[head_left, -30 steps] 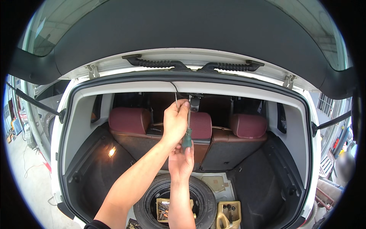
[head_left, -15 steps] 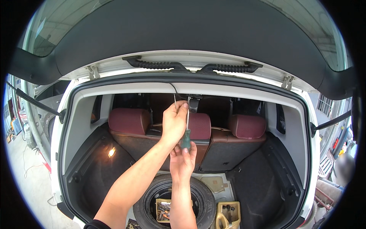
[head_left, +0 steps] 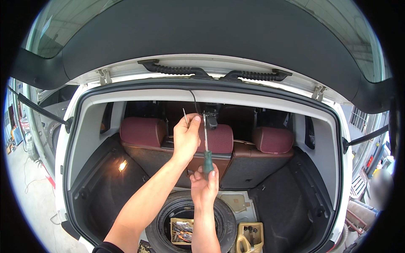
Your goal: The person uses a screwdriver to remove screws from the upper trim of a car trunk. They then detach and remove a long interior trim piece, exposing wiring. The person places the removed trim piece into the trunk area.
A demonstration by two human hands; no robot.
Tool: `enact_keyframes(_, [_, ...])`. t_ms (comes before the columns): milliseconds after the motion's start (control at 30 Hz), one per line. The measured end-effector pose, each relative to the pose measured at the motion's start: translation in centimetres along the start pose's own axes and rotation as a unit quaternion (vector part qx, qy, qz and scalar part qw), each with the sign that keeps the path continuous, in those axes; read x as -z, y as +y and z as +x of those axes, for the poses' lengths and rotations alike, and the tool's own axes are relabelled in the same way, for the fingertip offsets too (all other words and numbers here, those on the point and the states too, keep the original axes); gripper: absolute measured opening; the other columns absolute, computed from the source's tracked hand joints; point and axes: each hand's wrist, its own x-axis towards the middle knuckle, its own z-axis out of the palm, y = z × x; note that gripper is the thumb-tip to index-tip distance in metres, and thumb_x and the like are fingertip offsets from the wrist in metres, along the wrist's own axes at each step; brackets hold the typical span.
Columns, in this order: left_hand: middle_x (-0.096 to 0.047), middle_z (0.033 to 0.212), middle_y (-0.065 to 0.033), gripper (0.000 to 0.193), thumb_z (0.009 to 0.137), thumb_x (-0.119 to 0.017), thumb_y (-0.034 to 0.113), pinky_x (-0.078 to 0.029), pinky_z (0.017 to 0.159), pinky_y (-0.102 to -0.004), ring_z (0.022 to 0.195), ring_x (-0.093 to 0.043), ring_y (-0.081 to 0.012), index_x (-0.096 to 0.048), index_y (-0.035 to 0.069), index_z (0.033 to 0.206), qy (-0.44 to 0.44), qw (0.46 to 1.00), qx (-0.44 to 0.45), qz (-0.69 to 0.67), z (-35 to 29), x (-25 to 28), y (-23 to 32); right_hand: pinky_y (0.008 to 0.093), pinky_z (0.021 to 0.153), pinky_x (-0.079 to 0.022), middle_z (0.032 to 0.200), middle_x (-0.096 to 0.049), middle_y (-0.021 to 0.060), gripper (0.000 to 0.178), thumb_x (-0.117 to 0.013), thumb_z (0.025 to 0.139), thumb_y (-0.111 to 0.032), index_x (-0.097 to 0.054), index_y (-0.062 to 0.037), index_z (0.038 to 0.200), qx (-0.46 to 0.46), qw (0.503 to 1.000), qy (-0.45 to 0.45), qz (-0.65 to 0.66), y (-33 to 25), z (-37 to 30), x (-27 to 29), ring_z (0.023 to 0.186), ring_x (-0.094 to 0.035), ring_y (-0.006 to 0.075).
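Note:
My right hand (head_left: 205, 183) is closed round the green handle of a screwdriver (head_left: 208, 162), held upright with its thin metal shaft pointing up. To its left and higher, my left hand (head_left: 186, 140) is pinched on a thin metal rod (head_left: 184, 113) that sticks up past the fingers; its lower end is hidden. The left fingertips are close to the screwdriver's tip; whether they touch it I cannot tell. Just behind the tip, a dark fitting (head_left: 211, 118) hangs under the white roof trim (head_left: 236, 98). A black cable (head_left: 193, 97) droops from the trim beside it.
Overhead is the raised tailgate (head_left: 202, 29). Below, in the boot, lie a spare tyre (head_left: 162, 219), a tool box (head_left: 173, 232) and a cut-open yellowish container (head_left: 243, 244). Maroon headrests (head_left: 274, 140) top the rear seats. A lit lamp (head_left: 122, 165) shines on the left wall.
The screwdriver and my right hand have come down, its tip now lower and clear of the dark fitting. My left hand has shifted left and slightly down with the rod.

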Motion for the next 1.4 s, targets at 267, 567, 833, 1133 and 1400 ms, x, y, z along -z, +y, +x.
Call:
enact_keyframes(267, [-0.067,0.096,-0.0109,0.017,0.098,-0.048,0.016,-0.033,0.036,-0.0185,0.042,-0.038,-0.0017,-0.055,0.0,0.103,-0.054,0.996,-0.018,-0.074,0.2,1.5,1.1,0.0316,0.066,-0.04,0.09,-0.053,0.0078,0.038,-0.054,0.094,-0.038,-0.047,-0.0108,0.12,-0.063,0.997,0.032,0.015,0.5,-3.6,-1.0,0.072,-0.047,0.0163])
enact_keyframes(567, [-0.066,0.1,-0.0192,0.018,0.098,-0.049,0.015,-0.037,0.039,-0.0186,0.042,-0.038,-0.0035,-0.059,0.0,0.102,-0.127,0.984,0.002,-0.128,-1.1,2.9,2.3,0.0318,0.062,-0.039,0.086,-0.056,0.009,0.036,-0.05,0.096,-0.038,-0.052,-0.0083,0.116,-0.113,0.99,0.058,0.058,-0.2,-7.4,-2.4,0.066,-0.047,0.0175])
enact_keyframes(833, [-0.067,0.099,-0.0156,0.019,0.096,-0.052,0.013,-0.036,0.04,-0.0184,0.044,-0.041,-0.0032,-0.059,-0.002,0.106,-0.105,0.99,-0.001,-0.091,-2.8,3.1,3.0,0.0274,0.057,-0.035,0.081,-0.052,0.0046,0.036,-0.047,0.097,-0.043,-0.055,-0.0079,0.097,-0.142,0.987,0.069,0.028,-1.8,-10.1,-5.3,0.059,-0.04,0.0116])
enact_keyframes(1133, [-0.067,0.097,-0.0112,0.019,0.097,-0.05,0.014,-0.036,0.04,-0.018,0.045,-0.042,-0.0031,-0.057,-0.002,0.105,-0.112,0.991,0.001,-0.078,-3.8,3.7,4.0,0.0245,0.049,-0.033,0.075,-0.05,0.0045,0.034,-0.045,0.098,-0.042,-0.052,-0.0089,0.098,-0.162,0.986,0.039,-0.03,-3.9,-11.8,-6.7,0.05,-0.037,0.0087])
enact_keyframes(1400, [-0.066,0.097,-0.0117,0.019,0.098,-0.049,0.015,-0.034,0.04,-0.0182,0.044,-0.039,-0.0028,-0.057,-0.001,0.104,-0.096,0.987,0.019,-0.124,-4.3,3.4,4.4,0.0272,0.053,-0.036,0.076,-0.05,0.0076,0.038,-0.048,0.097,-0.039,-0.049,-0.0051,0.115,-0.128,0.989,0.037,-0.064,-4.0,-12.2,-6.6,0.054,-0.04,0.0111])
